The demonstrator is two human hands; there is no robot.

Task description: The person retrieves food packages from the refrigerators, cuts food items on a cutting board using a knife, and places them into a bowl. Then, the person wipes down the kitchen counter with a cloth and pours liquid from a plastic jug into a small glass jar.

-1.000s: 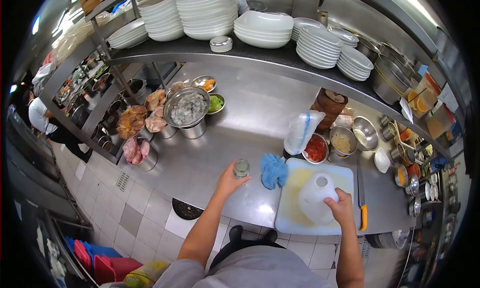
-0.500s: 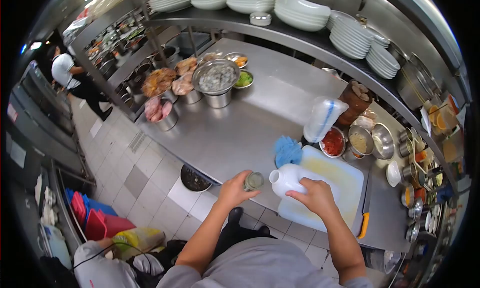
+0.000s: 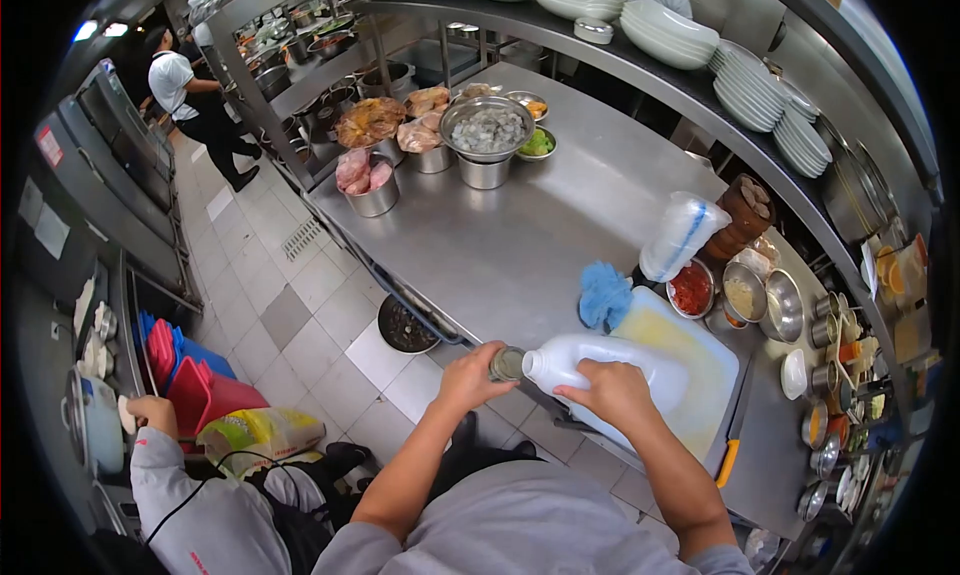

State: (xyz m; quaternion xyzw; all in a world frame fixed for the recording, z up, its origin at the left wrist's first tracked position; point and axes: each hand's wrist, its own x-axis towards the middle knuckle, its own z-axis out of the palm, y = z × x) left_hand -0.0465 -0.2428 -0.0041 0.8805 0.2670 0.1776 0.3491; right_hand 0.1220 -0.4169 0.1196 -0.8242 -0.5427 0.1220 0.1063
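Observation:
My left hand (image 3: 469, 378) is closed round a small round cup (image 3: 507, 364), greenish grey in its opening. My right hand (image 3: 616, 395) grips a white plastic jug (image 3: 650, 359), tipped nearly level with its mouth against or just by the cup's rim. I cannot make out any liquid between them. Beneath the jug, a white cutting board (image 3: 722, 380) with yellowish stains lies on the steel table (image 3: 480, 275). A knife with an orange handle (image 3: 729, 463) rests along the board's right edge. A crumpled blue cloth or glove (image 3: 605, 295) lies at the board's far corner.
Bowls of red paste (image 3: 690, 288) and pale chopped food (image 3: 742, 293) stand beyond the board. Shrimp-like food fills a colander (image 3: 487, 127) at the table's far end. Plates (image 3: 668, 33) line the overhead shelf. A co-worker's hand (image 3: 152, 415) is at lower left; another person (image 3: 190, 95) stands farther off.
The jug has tipped further and its mouth has come up to the cup. My view has shifted left. The co-worker's hand at lower left has come into view, near a pot.

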